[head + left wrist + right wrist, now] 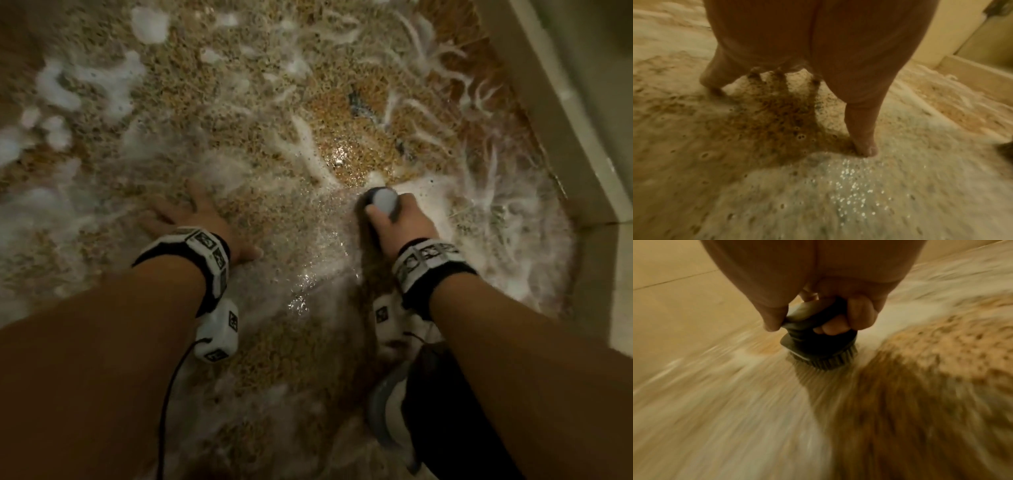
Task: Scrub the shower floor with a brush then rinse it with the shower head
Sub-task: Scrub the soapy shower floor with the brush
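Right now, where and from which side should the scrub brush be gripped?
Grip the scrub brush by its narrow neck under the knob top, coming from above as the right hand does now: bristles sit flat on the soapy shower floor, so only the top is free. The left hand braces flat.

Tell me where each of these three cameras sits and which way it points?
Head: worn on the head, looking down at the foamy shower floor; shows both forearms, the left hand spread flat, the right hand gripping the brush.
Left wrist: looks along the left hand at its fingers pressing the floor.
Right wrist: looks along the right hand at the brush, bristles on the floor.
Shared: the head and right wrist views both show the brush; all show suds.
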Demonstrator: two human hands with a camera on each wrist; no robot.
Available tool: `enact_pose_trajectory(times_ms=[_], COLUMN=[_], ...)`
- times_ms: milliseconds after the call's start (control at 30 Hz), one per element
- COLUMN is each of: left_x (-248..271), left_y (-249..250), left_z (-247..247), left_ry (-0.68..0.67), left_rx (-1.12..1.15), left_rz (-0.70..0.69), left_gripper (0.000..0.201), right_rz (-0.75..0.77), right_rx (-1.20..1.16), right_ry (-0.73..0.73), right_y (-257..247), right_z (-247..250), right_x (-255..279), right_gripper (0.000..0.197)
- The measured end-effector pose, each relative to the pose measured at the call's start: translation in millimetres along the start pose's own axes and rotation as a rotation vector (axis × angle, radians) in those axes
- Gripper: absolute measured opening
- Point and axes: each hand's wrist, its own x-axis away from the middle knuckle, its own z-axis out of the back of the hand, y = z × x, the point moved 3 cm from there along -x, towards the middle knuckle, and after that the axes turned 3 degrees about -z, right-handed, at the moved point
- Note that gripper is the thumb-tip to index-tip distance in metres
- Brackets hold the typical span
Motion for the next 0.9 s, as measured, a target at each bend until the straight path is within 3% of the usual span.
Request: enact_pose_trajectory(times_ms=[100, 167, 233, 300, 400, 467, 533, 633, 733, 800, 900], left_x=[0.6, -0.1, 0.1, -1.2, -0.6, -0.9, 0.0, 0.3, 0.8, 1.6, 0.6], left_y=[4.0, 3.3, 2.9, 4.4, 4.9, 4.6, 3.9, 5.6, 4.8, 5.0, 4.7], left_z=[-1.7, -1.4, -1.8, -1.5, -0.3, 0.2, -0.8, -0.9, 1.2, 0.0, -0.2], left_ry=[0.011, 0.016, 0.011, 0.007, 0.000, 0.003, 0.002, -0.008, 0.001, 0.003, 0.001], left_rx=[-0.017, -0.020, -0.027, -0.015, -0.006, -0.003, 0.001, 0.010, 0.019, 0.021, 0.030], left_rz=[-0.003, -0.007, -0.006, -0.007, 0.004, -0.002, -0.013, -0.018, -0.013, -0.027, -0.025], left_gripper=[0.166, 0.165, 0.167, 0.167, 0.164, 0.164, 0.165, 0.167, 0.168, 0.167, 0.164], right_rz=[-0.182, -0.186, -0.062, 0.155, 0.434, 0.483, 0.409, 0.111, -0.068, 0.011, 0.237], right_rx=[-0.096, -0.121, -0.128, -0.074, 0.164, 0.282, 0.246, 0.113, 0.094, 0.045, 0.030], right_ry=[0.107, 0.113, 0.075, -0.037, -0.299, -0.317, -0.196, 0.033, 0.083, 0.047, -0.159], right_y=[8.4, -12.3, -46.9, -82.6, -103.9, -92.3, -72.7, -42.7, -46.3, -72.0, -128.2], right_z=[35.3, 36.2, 16.5, -17.7, -57.1, -53.3, -24.2, 35.1, 53.8, 34.4, -25.9], right_x=[-43.5, -56.9, -50.4, -26.7, 20.3, 16.7, -8.7, -69.0, -98.5, -87.5, -35.2], right_gripper=[0.063, 0.062, 0.048, 0.038, 0.048, 0.050, 0.053, 0.061, 0.068, 0.061, 0.034])
